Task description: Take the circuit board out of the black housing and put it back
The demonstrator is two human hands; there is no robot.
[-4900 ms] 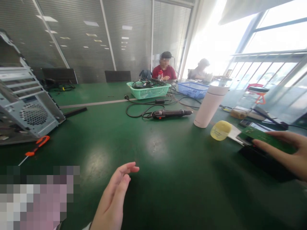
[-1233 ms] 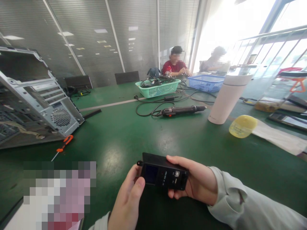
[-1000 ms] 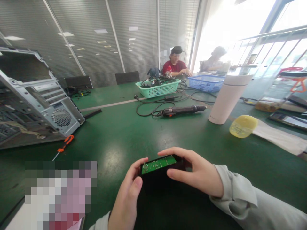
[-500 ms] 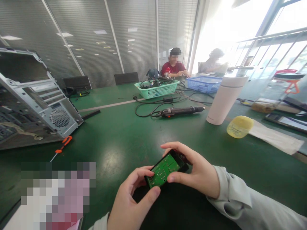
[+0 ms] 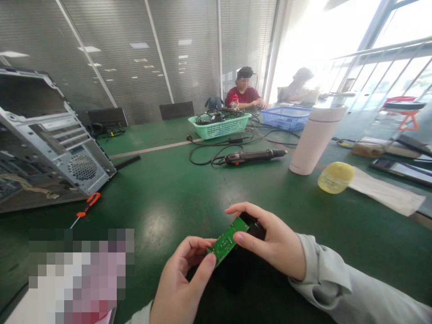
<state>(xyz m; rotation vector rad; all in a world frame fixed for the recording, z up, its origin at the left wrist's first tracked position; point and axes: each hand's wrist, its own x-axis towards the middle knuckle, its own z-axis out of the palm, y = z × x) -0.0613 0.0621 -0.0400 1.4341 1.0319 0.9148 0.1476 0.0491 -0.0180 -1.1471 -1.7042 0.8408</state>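
Note:
A green circuit board (image 5: 225, 242) with small solder points is between my two hands, low in the middle of the view. My left hand (image 5: 191, 274) pinches its lower-left end between thumb and fingers. My right hand (image 5: 270, 238) is wrapped round a black casing (image 5: 252, 223) at the board's upper-right end, its thumb lying on the board's face. Most of the casing is covered by the board and my fingers. Whether board and casing are still joined cannot be seen.
On the green table, a metal computer case (image 5: 57, 148) stands left, an orange-handled screwdriver (image 5: 86, 207) beside it. Ahead lie a corded electric screwdriver (image 5: 254, 156), a green basket (image 5: 221, 128) of cables and a blue basket (image 5: 286, 119). A pale tumbler (image 5: 313, 144) and yellow container (image 5: 336, 177) stand right.
The board has turned and tilted, showing a narrower face, and less black casing shows around it. My left thumb and fingers have shifted to grip its end; my right thumb has slid slightly up.

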